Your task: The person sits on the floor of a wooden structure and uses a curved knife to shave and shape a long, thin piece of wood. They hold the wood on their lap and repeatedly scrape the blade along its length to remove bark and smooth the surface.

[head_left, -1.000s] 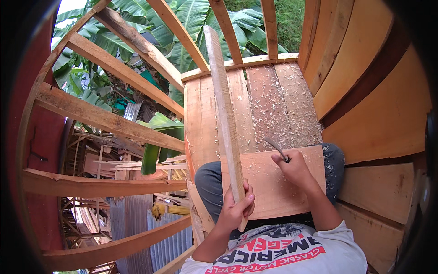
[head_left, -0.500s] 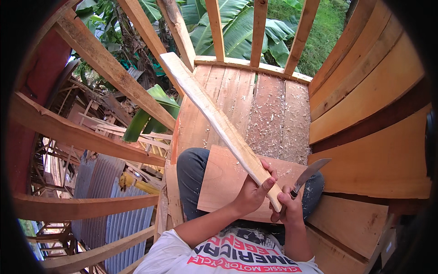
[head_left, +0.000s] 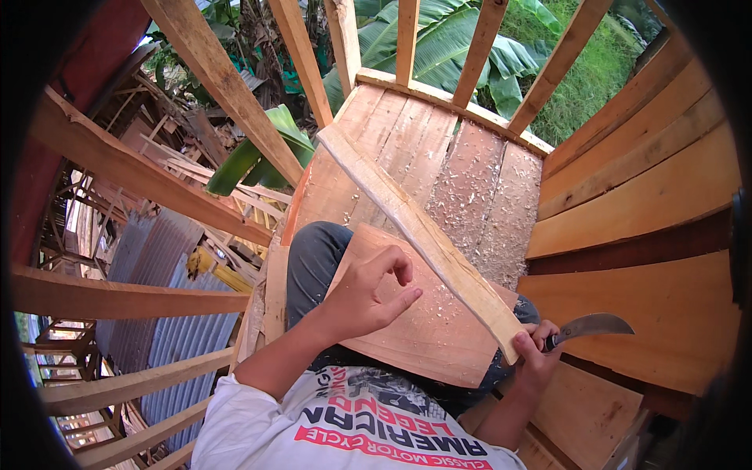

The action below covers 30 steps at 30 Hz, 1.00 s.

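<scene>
A long pale wooden slat (head_left: 427, 239) slants from the far left of the deck down to my right hand (head_left: 536, 348). That hand grips its near end, with the thumb pressed on top. In the same fist is the dark handle of a curved knife (head_left: 597, 326), its blade pointing right, away from the slat. My left hand (head_left: 374, 291) is off the slat and empty, fingers bent and thumb apart. Beneath it a flat wooden board (head_left: 407, 341) lies across my lap, tilted, with a few shavings on it.
Wood shavings (head_left: 489, 196) litter the plank floor (head_left: 395, 145) ahead. Upright wooden bars (head_left: 227, 86) stand along the left and front, with banana leaves beyond. A plank wall (head_left: 627, 305) rises close on the right. Corrugated metal sheets (head_left: 176, 329) lie outside, lower left.
My left hand has let go of the slat and moved left. My right hand, with knife and slat end, has shifted right. The view has turned slightly.
</scene>
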Each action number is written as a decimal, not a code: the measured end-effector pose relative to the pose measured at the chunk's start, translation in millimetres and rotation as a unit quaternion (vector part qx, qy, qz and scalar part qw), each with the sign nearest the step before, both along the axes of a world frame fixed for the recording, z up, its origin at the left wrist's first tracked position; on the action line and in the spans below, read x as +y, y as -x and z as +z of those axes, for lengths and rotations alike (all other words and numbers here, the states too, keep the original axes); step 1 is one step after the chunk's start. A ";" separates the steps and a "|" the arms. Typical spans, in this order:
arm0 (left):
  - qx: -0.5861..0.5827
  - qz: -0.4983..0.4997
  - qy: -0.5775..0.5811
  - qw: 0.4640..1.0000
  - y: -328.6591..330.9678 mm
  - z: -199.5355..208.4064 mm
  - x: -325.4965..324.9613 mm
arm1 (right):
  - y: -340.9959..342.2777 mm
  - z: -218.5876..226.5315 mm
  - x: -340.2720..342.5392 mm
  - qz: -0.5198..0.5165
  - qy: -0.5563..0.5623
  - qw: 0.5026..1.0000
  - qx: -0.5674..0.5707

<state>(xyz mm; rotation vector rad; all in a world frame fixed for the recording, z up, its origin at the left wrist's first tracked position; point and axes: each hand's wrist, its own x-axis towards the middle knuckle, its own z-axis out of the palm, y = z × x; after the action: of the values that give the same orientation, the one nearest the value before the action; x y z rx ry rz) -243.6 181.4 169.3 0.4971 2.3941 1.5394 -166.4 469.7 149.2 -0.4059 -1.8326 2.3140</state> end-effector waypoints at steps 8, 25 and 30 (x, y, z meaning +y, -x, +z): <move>0.372 -0.093 0.405 0.830 69.4 21.8 -59.8 | -5.2 -13.8 28.8 0.015 -0.020 1.000 0.001; -0.376 -0.093 -0.109 0.915 -4.1 2.6 -33.7 | -3.3 -41.6 -33.6 0.116 -0.253 0.961 0.014; -0.431 -0.137 -0.188 0.872 -21.6 -7.1 -2.7 | 13.9 -13.2 -54.7 0.139 -0.381 0.913 0.048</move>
<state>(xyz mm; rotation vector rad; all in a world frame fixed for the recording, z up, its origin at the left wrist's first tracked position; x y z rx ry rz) -221.9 178.7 162.1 0.1379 1.3023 1.6219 -180.3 415.1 136.0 0.0881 -2.6518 1.4977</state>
